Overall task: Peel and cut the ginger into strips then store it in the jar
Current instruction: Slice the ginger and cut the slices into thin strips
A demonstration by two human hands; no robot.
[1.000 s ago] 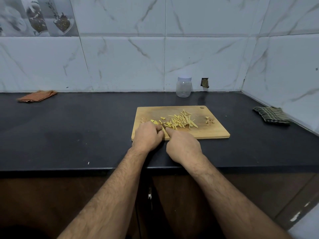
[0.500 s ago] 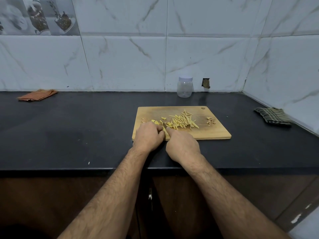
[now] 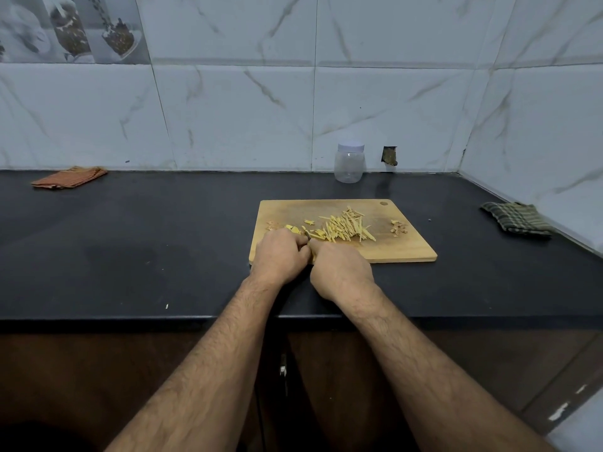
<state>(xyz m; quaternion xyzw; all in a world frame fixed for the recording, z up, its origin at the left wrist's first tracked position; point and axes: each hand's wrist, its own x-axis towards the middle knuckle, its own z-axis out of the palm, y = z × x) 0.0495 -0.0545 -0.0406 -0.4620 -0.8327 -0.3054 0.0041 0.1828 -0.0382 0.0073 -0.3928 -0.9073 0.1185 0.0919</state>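
Since a second ago almost nothing has shifted: on our cutting board (image 3: 408, 252) the ginger strips (image 3: 342, 227) lie fanned just beyond both fists. Our left hand (image 3: 280, 255) pins the uncut ginger piece (image 3: 292, 228); our right hand (image 3: 341, 269) clamps the knife (image 3: 307, 236), blade between them.

We note rectangular wooden cutting board (image 3: 404, 247) on black stone countertop (image 3: 130, 243). Heap of pale yellow ginger strips (image 3: 342, 227) lies mid-board; small brownish peel scraps (image 3: 398, 228) near right edge. Left hand (image 3: 279, 256) and right hand (image 3: 341, 270) close together at board's near-left edge, fingers curled; dark knife tip (image 3: 307, 236) shows between them. We cannot tell what left hand grips. Clear plastic jar with white lid (image 3: 349, 163) upright at wall. Orange folded cloth (image 3: 68, 177) far left; green checked cloth (image 3: 517, 220) far right.
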